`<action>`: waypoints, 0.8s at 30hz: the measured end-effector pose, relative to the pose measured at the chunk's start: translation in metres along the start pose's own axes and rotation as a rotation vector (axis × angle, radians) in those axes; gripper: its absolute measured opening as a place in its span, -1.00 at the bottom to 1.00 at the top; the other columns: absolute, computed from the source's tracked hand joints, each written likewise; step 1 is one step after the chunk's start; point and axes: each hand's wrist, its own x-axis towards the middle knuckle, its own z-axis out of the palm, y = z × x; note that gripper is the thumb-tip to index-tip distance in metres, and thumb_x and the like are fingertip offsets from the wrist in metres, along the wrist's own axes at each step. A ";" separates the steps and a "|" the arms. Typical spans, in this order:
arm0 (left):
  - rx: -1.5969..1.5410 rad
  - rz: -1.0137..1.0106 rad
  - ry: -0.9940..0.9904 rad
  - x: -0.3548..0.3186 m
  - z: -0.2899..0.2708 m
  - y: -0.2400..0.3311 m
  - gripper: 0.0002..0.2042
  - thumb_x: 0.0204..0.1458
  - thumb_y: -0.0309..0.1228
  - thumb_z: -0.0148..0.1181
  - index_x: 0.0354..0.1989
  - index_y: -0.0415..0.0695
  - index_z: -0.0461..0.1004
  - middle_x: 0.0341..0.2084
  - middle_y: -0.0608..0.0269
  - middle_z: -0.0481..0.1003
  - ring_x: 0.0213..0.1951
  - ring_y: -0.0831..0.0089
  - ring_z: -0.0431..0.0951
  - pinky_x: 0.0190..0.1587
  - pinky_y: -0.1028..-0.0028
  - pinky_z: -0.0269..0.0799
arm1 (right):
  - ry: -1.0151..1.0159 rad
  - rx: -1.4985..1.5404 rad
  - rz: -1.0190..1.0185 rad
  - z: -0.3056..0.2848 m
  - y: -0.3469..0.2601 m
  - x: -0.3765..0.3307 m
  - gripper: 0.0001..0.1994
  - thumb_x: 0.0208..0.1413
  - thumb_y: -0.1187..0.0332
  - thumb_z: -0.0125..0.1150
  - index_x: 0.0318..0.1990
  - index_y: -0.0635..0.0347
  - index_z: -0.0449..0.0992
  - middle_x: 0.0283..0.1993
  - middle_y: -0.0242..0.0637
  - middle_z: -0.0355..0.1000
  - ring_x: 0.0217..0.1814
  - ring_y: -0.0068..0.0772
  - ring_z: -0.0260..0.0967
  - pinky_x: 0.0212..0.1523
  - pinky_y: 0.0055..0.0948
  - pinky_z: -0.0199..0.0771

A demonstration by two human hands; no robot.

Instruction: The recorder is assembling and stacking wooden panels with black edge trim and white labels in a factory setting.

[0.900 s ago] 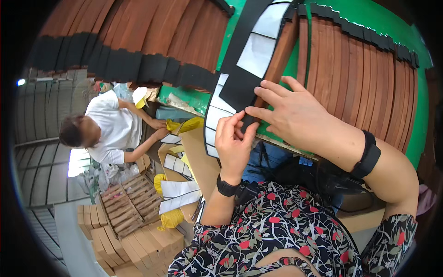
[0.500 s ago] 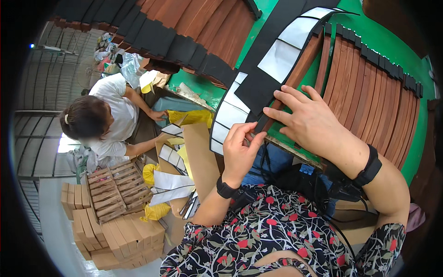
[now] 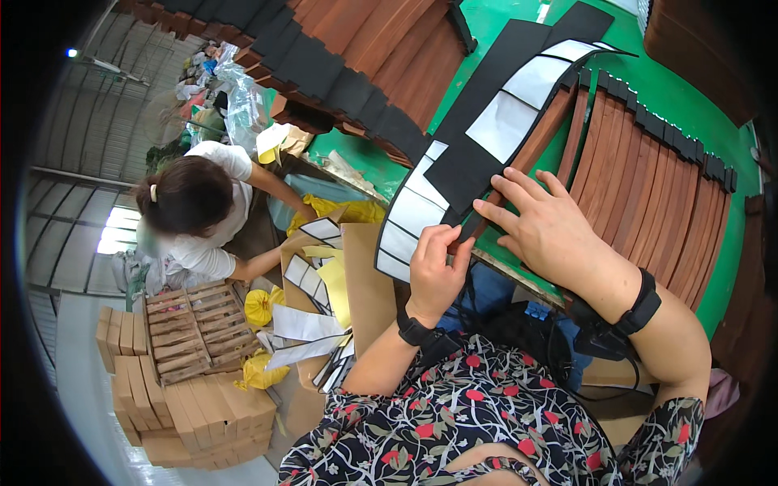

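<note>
A brown wooden strip (image 3: 549, 136) slants across the green tabletop in front of me. My left hand (image 3: 439, 271) pinches a small black piece (image 3: 468, 227), apparently foam, at the strip's near end by the table edge. With fingers stretched out, my right hand (image 3: 555, 227) lies over the strip just above that end. Beside the strip is a long, curved sheet of white-backed pads (image 3: 506, 125) with black edges. A black rectangular piece (image 3: 462, 174) lies across the sheet. What my left fingertips cover is hidden.
Many wooden strips with black-wrapped ends (image 3: 648, 178) stand in a row on the right. Another stack (image 3: 373, 40) lies at the far left. A co-worker (image 3: 198, 206) in white sits left, beside an open carton (image 3: 369, 283) of scraps. Flat cartons (image 3: 211, 413) and a wooden pallet (image 3: 194, 328) are lower left.
The view has shifted slightly. Both hands keep nearly the same hold at the strip's end. The co-worker's head has bent lower, toward the carton.
</note>
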 end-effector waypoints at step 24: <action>-0.129 0.168 -0.269 0.018 0.000 0.029 -0.76 -0.04 -0.56 0.33 -0.19 -0.31 0.48 -0.35 0.09 0.48 -0.39 0.30 0.55 -0.37 0.45 0.50 | -0.057 0.158 0.338 -0.132 -0.004 -0.094 -0.60 0.05 0.36 0.27 0.06 0.28 0.45 0.11 -0.04 0.37 0.16 0.04 0.32 0.17 -0.17 0.34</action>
